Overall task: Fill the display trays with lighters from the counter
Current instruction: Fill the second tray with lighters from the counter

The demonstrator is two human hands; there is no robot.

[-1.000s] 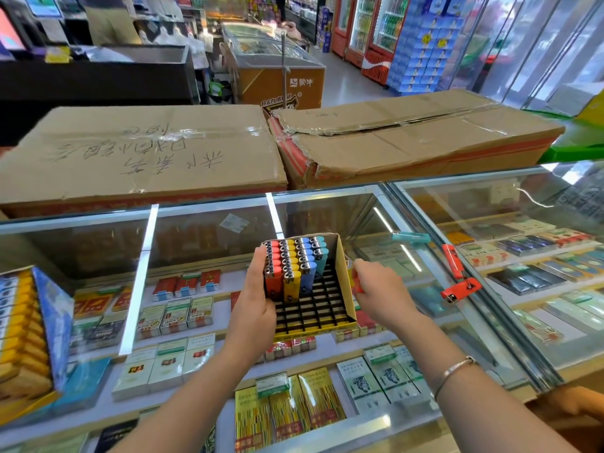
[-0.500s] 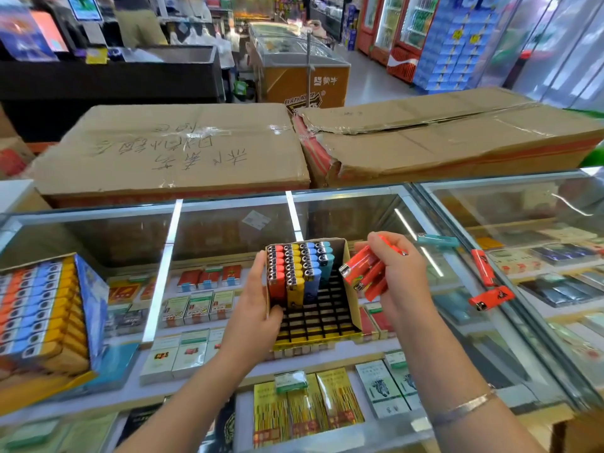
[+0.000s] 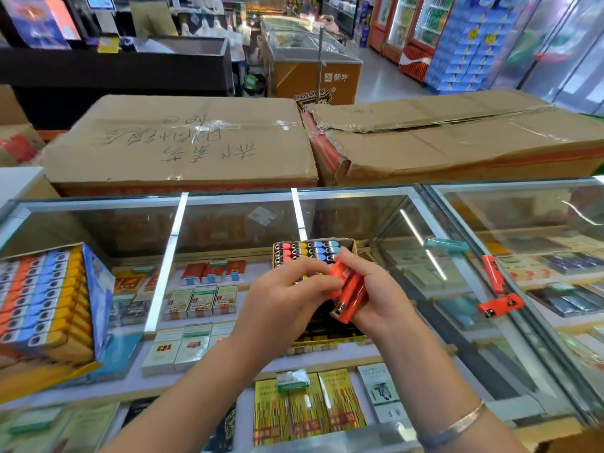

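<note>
Head view puts the half-filled display tray point(image 3: 349, 246) at the centre of the glass counter point(image 3: 408, 230), so read everything from that tray. Far to its left a full tray point(image 3: 45, 299) stands tilted on the glass, its rows packed. Over the open tray's middle your left hand point(image 3: 281, 302) hangs with fingers curled toward the red lighters point(image 3: 348, 294); whether it pinches one or only touches the bundle, you cannot tell, because the fingertips merge with the plastic. Your right hand point(image 3: 379, 299) grips that bundle just above the tray's right half, long axes running toward and away from you, metal heads pointing back at you. The empty cells lie directly beneath both hands and slightly nearer you, so the lighters probably need turning upright before they drop in; the left hand is the nearer one to the vacant slots. Right of the tray, well apart on the glass, lie a teal lighter point(image 3: 446, 245) and two loose red lighters point(image 3: 496, 291), closer to your right hand.

Your hands hide most of the black grid, so how many cells remain is unclear. The bundle's exact count is also hard to make out.
</note>
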